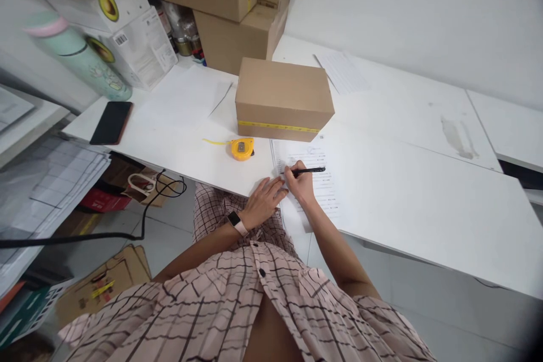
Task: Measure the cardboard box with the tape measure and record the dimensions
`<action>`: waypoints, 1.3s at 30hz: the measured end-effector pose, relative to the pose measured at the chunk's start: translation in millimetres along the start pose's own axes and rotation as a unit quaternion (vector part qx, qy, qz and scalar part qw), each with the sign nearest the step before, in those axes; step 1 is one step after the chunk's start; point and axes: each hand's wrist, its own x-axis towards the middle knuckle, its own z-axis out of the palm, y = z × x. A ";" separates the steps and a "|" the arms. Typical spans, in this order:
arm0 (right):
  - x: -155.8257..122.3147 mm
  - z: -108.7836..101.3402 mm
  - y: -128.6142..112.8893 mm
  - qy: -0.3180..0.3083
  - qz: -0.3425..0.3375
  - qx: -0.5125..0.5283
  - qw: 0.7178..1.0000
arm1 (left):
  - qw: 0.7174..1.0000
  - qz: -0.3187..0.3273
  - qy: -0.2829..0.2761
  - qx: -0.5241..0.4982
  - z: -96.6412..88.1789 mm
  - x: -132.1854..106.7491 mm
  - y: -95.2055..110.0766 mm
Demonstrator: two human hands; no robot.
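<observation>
My right hand (300,182) is closed around a black pen (311,170), its tip low over a printed sheet of paper (324,201) near the table's front edge. My left hand (265,202) lies flat at the sheet's left side, fingers stretched out and nearly touching the right hand. A watch (236,223) sits on the left wrist. Just beyond the sheet stands a closed cardboard box (282,96) with a yellow strip along its lower front. To its left lies a yellow tape measure (242,149), a short length of tape sticking out leftward.
On the white table (407,181), a phone (111,123) and a mint bottle (80,56) are at the left. Stacked cartons (229,39) and white avocado-print boxes (139,45) stand behind. Another paper (343,72) lies at the back. A black cable (144,220) hangs at lower left.
</observation>
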 end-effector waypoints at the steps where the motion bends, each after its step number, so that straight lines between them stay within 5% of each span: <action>1: 0.1 -0.1 0.3 0.002 0.000 0.001 1.000 | 1.000 0.000 0.002 0.000 -0.2 0.0 0.1; 39: 2.2 -0.1 -2.9 0.039 0.014 -0.009 0.999 | 1.000 -0.004 -0.005 -0.014 -2.9 0.7 0.8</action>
